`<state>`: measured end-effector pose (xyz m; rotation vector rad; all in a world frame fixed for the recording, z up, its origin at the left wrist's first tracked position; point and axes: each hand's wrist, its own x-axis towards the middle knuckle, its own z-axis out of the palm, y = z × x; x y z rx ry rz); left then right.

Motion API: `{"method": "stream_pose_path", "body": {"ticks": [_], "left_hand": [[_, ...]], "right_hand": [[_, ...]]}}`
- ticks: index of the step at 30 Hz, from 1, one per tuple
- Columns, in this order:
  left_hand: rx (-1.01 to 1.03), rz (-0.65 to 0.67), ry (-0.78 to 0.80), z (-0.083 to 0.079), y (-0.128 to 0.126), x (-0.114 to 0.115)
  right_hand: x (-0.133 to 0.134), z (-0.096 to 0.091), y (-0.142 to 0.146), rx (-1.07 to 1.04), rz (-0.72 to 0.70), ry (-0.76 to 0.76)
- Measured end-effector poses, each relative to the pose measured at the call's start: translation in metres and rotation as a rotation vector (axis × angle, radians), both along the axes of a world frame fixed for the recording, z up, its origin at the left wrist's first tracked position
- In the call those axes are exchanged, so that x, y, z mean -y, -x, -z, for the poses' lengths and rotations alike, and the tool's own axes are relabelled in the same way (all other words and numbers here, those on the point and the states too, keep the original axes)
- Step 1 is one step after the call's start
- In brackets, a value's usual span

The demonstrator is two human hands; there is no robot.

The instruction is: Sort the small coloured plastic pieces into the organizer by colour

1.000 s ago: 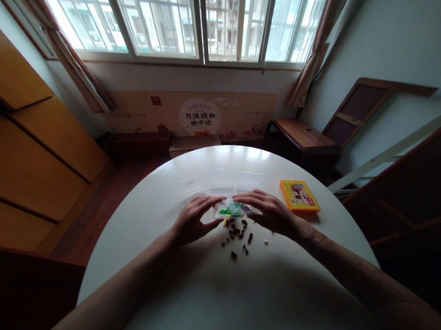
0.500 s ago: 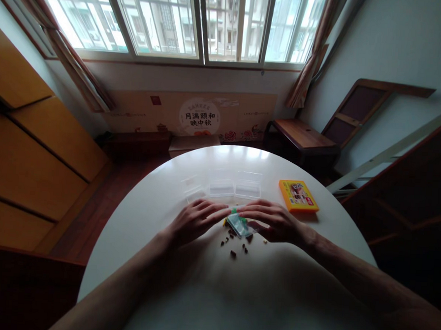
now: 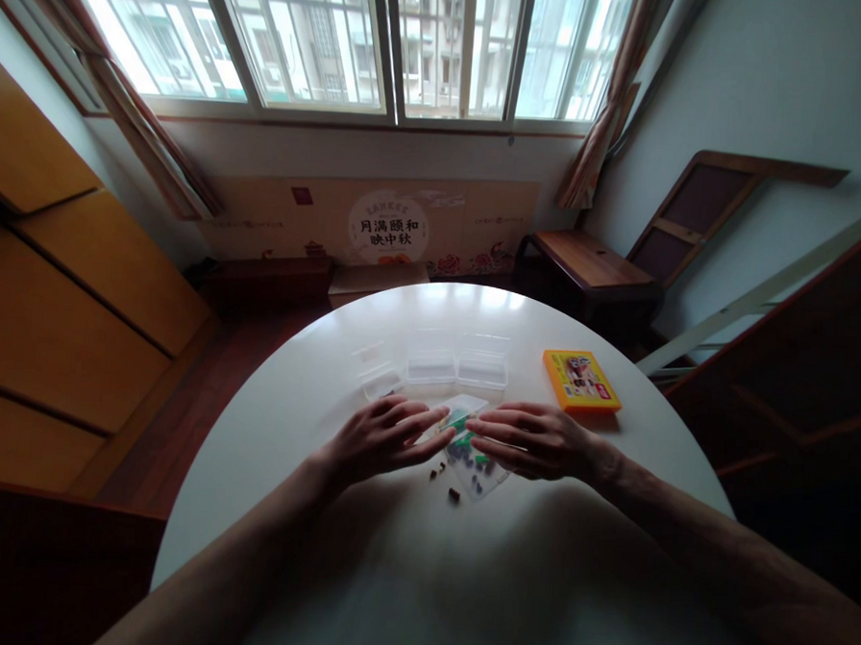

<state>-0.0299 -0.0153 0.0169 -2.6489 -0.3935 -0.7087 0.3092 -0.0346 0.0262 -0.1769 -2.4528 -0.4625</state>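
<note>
A clear plastic bag [image 3: 481,481] with green marks spreads between my two hands, over a scatter of small dark pieces that show through it. My left hand [image 3: 388,436] is at the bag's left side, its long fingers and thumb meeting at the green edge. From the other side my right hand [image 3: 532,441] has its fingertips on the bag, the thumb below partly hidden. A brown piece [image 3: 454,495] lies uncovered in front of the bag, and a few smaller dark pieces [image 3: 434,474] are near my left thumb.
Beyond my hands stand clear plastic boxes with raised lids: a left one [image 3: 380,381], a middle one [image 3: 430,367] and a right one [image 3: 482,369]. A yellow-orange box [image 3: 582,381] lies to the right on the round white table [image 3: 250,467]. A wooden chair [image 3: 596,259] is behind.
The bag, bunched and tilted between my hands before, is now spread wider and lower toward me, covering more of the pieces. My hands have barely shifted.
</note>
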Motion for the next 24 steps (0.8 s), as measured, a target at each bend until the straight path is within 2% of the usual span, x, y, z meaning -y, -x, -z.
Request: {"method": "stream_pose_path", "body": {"ticks": [5,8,10,13,16,21,24], "left_hand": [[0.064,0.001,-0.098,-0.005,-0.003,0.003],[0.136,0.024,-0.031,-0.004,-0.007,0.004],[0.190,-0.012,0.044,-0.003,-0.012,0.004],[0.234,-0.136,0.160,0.001,-0.017,0.001],[0.245,-0.245,0.251,0.005,-0.016,-0.006],[0.217,-0.391,0.350,0.015,-0.010,-0.014],[0.192,-0.426,0.401,0.020,-0.009,-0.014]], "right_hand": [[0.002,-0.002,0.000,-0.020,0.020,-0.011],[0.004,-0.006,0.001,-0.060,0.060,0.006],[0.002,-0.011,0.001,-0.123,0.132,0.058],[-0.010,-0.022,-0.007,-0.284,0.283,0.191],[-0.031,-0.031,-0.028,-0.395,0.495,0.321],[-0.056,-0.038,-0.066,-0.278,0.911,0.482],[-0.060,-0.040,-0.072,-0.154,1.048,0.546]]}}
